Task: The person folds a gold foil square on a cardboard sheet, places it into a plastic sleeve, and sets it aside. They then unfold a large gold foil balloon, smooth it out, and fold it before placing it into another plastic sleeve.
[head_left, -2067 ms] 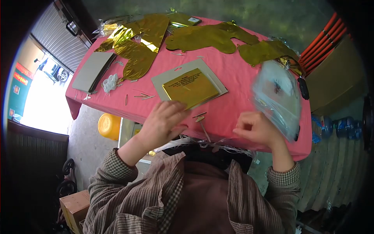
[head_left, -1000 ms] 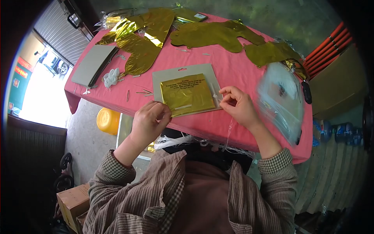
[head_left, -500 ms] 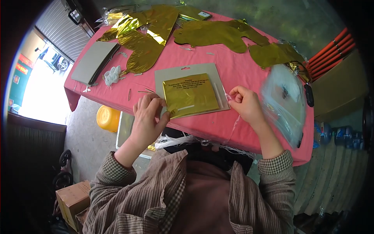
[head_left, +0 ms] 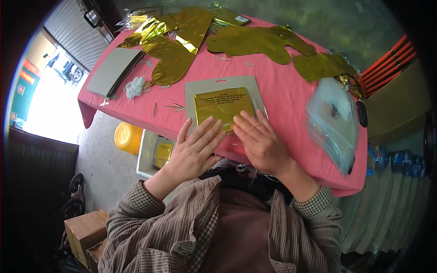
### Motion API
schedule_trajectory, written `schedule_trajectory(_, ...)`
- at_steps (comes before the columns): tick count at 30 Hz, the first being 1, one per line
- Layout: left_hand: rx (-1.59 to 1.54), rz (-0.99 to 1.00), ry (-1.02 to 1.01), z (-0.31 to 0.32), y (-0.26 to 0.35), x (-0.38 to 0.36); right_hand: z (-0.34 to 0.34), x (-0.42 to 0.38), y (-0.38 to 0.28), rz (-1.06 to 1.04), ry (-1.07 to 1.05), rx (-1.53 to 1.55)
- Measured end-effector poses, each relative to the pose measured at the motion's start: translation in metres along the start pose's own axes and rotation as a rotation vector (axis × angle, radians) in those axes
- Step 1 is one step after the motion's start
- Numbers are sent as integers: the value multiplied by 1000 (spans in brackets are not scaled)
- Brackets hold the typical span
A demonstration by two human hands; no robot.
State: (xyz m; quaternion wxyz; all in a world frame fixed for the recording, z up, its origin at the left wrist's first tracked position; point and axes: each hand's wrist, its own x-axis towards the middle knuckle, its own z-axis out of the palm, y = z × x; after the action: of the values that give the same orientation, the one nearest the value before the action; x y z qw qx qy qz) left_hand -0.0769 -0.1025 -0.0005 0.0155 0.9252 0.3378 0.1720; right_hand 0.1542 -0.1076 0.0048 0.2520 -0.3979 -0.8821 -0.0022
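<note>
A folded gold foil packet [head_left: 219, 107] lies on a grey backing card [head_left: 207, 85] with a hang hole at its far edge. Dark warning print runs across the far part of the packet. My left hand [head_left: 199, 146] is stretched out flat, its fingertips over the near left part of the packet. Beside it, my right hand [head_left: 262, 142] has its fingers extended over the near right corner of packet and card. Neither hand holds anything that I can see. Both hands cover the near edge of the card.
The pink cloth-covered table [head_left: 284, 109] bears gold foil balloons [head_left: 250, 43], a stack of grey cards [head_left: 114, 70], a white string bundle [head_left: 134, 88] and clear plastic bags [head_left: 332, 123]. On the floor stand a white bin [head_left: 146, 154] and a yellow bucket [head_left: 127, 137].
My right hand has let go of a thin pale strip and moved left over the packet. My left hand has released the packet's near left corner, flattened out and shifted right.
</note>
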Motion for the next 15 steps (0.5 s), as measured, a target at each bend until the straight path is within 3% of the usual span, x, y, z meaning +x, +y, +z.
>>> schedule_trajectory(7,51,-93,-1,1,-13,-1,11,2,4,65,-63,47)
schedule_trajectory(15,-202,-271,135,-5,-18,10,10,1,4,162,-81,167)
